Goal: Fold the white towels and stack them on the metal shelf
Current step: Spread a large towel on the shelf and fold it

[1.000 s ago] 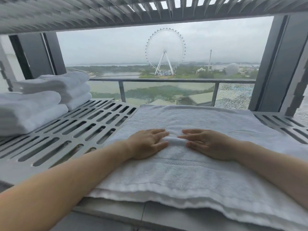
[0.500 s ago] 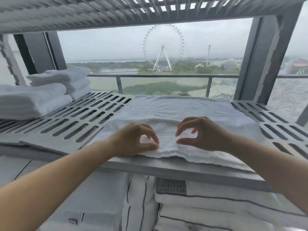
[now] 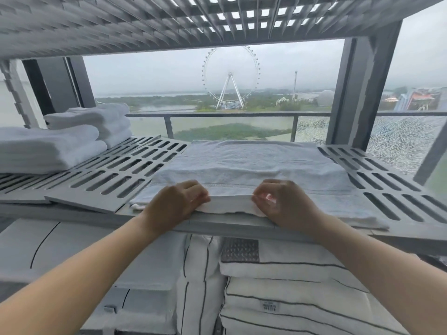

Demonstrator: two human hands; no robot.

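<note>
A white towel [image 3: 251, 163] lies flat across the middle of the slotted metal shelf [image 3: 125, 170], its near edge at the shelf's front lip. My left hand [image 3: 176, 204] pinches that near edge left of centre. My right hand [image 3: 283, 204] pinches the same edge right of centre, fingers curled over the top layer. Two stacks of folded white towels sit at the shelf's left end: a near stack [image 3: 46, 148] and a far stack [image 3: 101, 122].
A second metal shelf [image 3: 169, 18] hangs close overhead. A grey upright post [image 3: 355, 93] stands at the back right, a window with a railing behind it. Below the shelf lie folded white linens with dark stripes [image 3: 290, 286].
My hands went from lying flat on the towel to lifting, then came back to its near edge and closed on it. The view dropped, showing the linens under the shelf.
</note>
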